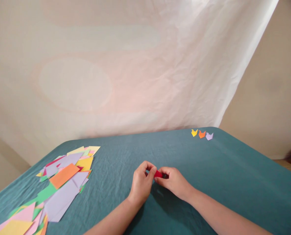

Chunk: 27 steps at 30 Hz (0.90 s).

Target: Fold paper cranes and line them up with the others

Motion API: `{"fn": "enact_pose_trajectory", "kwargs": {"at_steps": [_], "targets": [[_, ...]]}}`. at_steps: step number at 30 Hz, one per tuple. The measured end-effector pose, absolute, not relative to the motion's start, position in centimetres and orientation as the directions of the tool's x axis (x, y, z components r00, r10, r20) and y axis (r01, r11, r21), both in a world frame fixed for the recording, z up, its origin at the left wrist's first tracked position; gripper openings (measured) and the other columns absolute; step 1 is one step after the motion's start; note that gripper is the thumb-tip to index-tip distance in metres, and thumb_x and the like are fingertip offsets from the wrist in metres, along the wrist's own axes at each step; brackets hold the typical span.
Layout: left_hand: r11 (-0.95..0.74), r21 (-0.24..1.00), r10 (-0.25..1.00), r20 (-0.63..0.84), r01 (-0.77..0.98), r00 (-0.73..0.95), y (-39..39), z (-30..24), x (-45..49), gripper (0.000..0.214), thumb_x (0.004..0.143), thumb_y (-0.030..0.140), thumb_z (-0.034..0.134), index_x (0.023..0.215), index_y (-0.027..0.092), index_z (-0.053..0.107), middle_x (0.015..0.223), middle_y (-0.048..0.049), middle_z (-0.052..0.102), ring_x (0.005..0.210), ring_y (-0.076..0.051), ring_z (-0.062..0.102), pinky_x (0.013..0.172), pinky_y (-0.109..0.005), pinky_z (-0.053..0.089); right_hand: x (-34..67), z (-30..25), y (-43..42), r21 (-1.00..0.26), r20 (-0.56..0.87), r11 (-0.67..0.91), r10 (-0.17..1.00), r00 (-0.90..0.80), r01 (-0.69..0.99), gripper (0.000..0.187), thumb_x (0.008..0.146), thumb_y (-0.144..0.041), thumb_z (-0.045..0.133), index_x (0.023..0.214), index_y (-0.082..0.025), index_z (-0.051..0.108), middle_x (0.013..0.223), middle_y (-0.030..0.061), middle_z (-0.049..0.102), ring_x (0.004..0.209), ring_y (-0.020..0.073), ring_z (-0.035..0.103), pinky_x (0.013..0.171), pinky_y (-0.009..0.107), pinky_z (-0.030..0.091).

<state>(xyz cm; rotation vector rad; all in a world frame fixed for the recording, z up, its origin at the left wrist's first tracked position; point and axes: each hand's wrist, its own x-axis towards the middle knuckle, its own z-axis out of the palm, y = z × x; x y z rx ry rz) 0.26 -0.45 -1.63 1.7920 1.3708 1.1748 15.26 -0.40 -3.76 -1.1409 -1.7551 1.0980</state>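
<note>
A small red folded paper sits pinched between both hands just above the table, the left hand closing its grip on one end and the right hand on the other. Well off to the left of that grip lies a loose heap of coloured paper sheets. Far beyond it to the right stand three little folded paper birds in yellow, orange and lilac.

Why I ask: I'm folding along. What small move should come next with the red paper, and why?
Likely press the current fold flat: left hand and right hand both pinch the small red paper over the teal cloth, and it does not yet look like the three folded figures at the far edge.
</note>
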Motion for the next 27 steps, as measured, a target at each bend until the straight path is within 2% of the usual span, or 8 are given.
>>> {"fn": "enact_pose_trajectory", "kwargs": {"at_steps": [5, 9, 12, 15, 21, 27], "targets": [[-0.23, 0.905, 0.972, 0.232, 0.357, 0.038, 0.4, -2.1, -0.1, 0.023, 0.084, 0.037, 0.051, 0.075, 0.017, 0.057, 0.067, 0.0001, 0.06, 0.061, -0.012, 0.054, 0.058, -0.021, 0.041, 15.1, -3.7, -0.5, -0.95, 0.086, 0.167, 0.953, -0.292, 0.264, 0.024, 0.081, -0.034, 0.057, 0.067, -0.015, 0.06, 0.057, -0.0016, 0.057, 0.052, 0.0103, 0.048, 0.05, 0.02, 0.034], [-0.204, 0.916, 0.974, 0.153, 0.347, 0.169, 1.0, -2.0, -0.8, 0.02, 0.08, 0.035, 0.056, 0.08, 0.017, 0.063, 0.07, -0.0017, 0.063, 0.062, -0.013, 0.056, 0.057, -0.021, 0.041, 15.3, -3.7, -0.4, -0.941, 0.058, 0.159, 0.945, -0.323, 0.298, 0.024, 0.08, -0.033, 0.058, 0.065, -0.015, 0.06, 0.056, -0.0018, 0.057, 0.051, 0.0106, 0.049, 0.049, 0.02, 0.034], [-0.2, 0.902, 0.967, 0.12, 0.383, 0.223, 1.3, -1.9, -1.3, 0.019, 0.078, 0.034, 0.059, 0.075, 0.016, 0.065, 0.067, -0.002, 0.063, 0.058, -0.012, 0.054, 0.055, -0.021, 0.04, 15.4, -3.6, -0.5, -0.926, 0.104, 0.207, 0.943, -0.315, 0.315, 0.026, 0.084, -0.034, 0.054, 0.066, -0.016, 0.061, 0.058, -0.001, 0.058, 0.053, 0.0111, 0.05, 0.051, 0.02, 0.035], [-0.169, 0.918, 0.972, 0.094, 0.359, 0.217, 1.4, -1.9, -1.5, 0.02, 0.077, 0.034, 0.06, 0.071, 0.015, 0.062, 0.064, -0.0018, 0.063, 0.057, -0.012, 0.054, 0.054, -0.021, 0.041, 15.6, -3.3, -0.5, -0.922, 0.168, 0.236, 0.958, -0.232, 0.306, 0.029, 0.088, -0.037, 0.049, 0.07, -0.017, 0.061, 0.06, -0.0009, 0.059, 0.054, 0.0112, 0.051, 0.052, 0.021, 0.036], [-0.031, 0.959, 0.923, -0.08, 0.28, 0.376, 0.8, -2.4, -0.8, 0.021, 0.079, 0.036, 0.056, 0.077, 0.015, 0.058, 0.061, -0.0015, 0.065, 0.05, -0.011, 0.057, 0.049, -0.02, 0.04, 16.0, -3.3, -0.1, -0.946, 0.147, 0.194, 0.971, -0.189, 0.259, 0.028, 0.088, -0.042, 0.049, 0.079, -0.018, 0.061, 0.061, -0.002, 0.058, 0.052, 0.0111, 0.051, 0.05, 0.02, 0.036], [-0.084, 0.938, 0.91, -0.066, 0.337, 0.409, 0.3, -2.7, -0.5, 0.021, 0.082, 0.036, 0.051, 0.076, 0.017, 0.057, 0.059, -0.0002, 0.063, 0.046, -0.01, 0.054, 0.047, -0.019, 0.038, 15.9, -3.6, 0.1, -0.917, 0.216, 0.265, 0.959, -0.185, 0.3, 0.023, 0.087, -0.036, 0.05, 0.076, -0.018, 0.061, 0.065, -0.002, 0.059, 0.062, 0.0123, 0.053, 0.058, 0.022, 0.039]]}}
